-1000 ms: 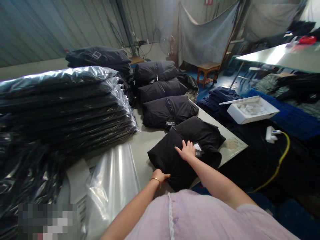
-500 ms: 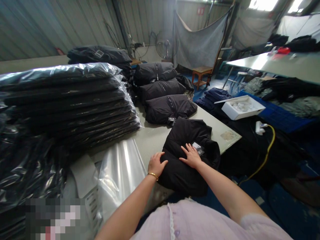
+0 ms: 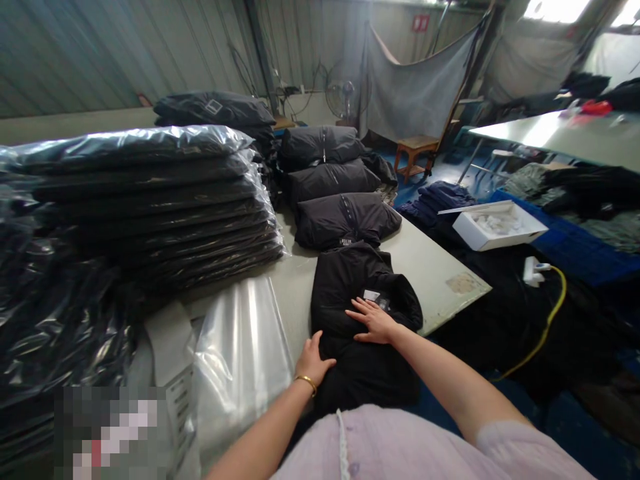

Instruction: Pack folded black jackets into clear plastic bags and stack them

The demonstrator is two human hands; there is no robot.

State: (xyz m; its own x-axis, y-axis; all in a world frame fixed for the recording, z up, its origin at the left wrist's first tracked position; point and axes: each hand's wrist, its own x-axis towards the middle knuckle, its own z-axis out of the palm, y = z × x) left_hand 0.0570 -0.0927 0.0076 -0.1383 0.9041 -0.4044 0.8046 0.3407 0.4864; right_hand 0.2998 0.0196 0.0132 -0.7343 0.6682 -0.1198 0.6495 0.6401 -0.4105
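A black jacket [image 3: 340, 287] lies on the table in front of me, its lower part hanging over the near edge toward my body. My right hand [image 3: 373, 321] rests flat on it with fingers spread, just below a white label [image 3: 371, 295] at the collar. At the jacket's left edge is my left hand [image 3: 314, 360], thumb and fingers apart, touching the cloth; a gold bracelet [image 3: 307, 383] circles that wrist. Left of it lie flat clear plastic bags [image 3: 240, 347]. Folded dark jackets [image 3: 345, 220] sit in a row just beyond the black one.
A tall stack of bagged black garments [image 3: 165, 193] fills the left side. On the right, an open white box [image 3: 500, 227] rests on dark cloth beside a power strip with a yellow cable [image 3: 555, 313]. The pale table's corner [image 3: 463, 283] juts out to the right.
The black jacket has shifted left and toward me, with both hands moving along on it. My left hand sits lower along its edge. The view has turned slightly left.
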